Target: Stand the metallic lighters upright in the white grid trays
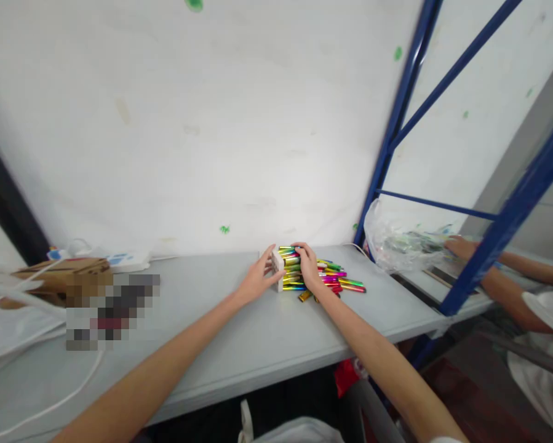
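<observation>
Left hand (pixel 259 275) gripping white block (pixel 279 271) | right hand (pixel 309 266) over shiny tubes (pixel 293 268) — grip unclear | some tubes between hands

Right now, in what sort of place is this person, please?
Probably a shared workshop or packing room, though I cannot be sure: a long grey workbench bears a heap of shiny coloured sticks, a blue metal frame stands at right, and beyond it another person's hand is at work.
</observation>
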A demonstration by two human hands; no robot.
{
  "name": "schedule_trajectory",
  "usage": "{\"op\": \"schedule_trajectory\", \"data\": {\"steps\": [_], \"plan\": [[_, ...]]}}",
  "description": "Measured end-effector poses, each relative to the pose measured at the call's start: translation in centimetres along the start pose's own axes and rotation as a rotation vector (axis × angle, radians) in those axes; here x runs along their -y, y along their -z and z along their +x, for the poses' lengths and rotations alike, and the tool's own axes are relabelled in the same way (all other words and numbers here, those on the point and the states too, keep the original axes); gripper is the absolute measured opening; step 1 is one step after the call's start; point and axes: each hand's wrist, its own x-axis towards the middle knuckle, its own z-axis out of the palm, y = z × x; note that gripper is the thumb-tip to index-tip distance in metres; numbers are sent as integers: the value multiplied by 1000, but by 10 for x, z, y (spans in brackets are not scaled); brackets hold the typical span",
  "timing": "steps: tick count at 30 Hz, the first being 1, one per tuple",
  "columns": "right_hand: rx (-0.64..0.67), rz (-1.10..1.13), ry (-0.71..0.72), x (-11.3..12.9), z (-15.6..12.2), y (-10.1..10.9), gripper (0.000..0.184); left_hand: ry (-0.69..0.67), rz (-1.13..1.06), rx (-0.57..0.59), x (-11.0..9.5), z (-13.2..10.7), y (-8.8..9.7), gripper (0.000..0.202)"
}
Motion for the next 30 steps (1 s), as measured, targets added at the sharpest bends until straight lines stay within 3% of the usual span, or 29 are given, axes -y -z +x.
{"op": "schedule_trajectory", "data": {"steps": [5, 16, 30], "plan": [[-32, 11, -42, -3, 2, 2, 35, 4, -12, -4, 2, 0, 0, 88], [136, 116, 0, 10, 1, -2, 35, -8, 4, -8, 0, 2, 0, 84], [-166, 34, -74, -5, 6, 0, 40, -20, -9, 15, 3, 2, -1, 84]]}}
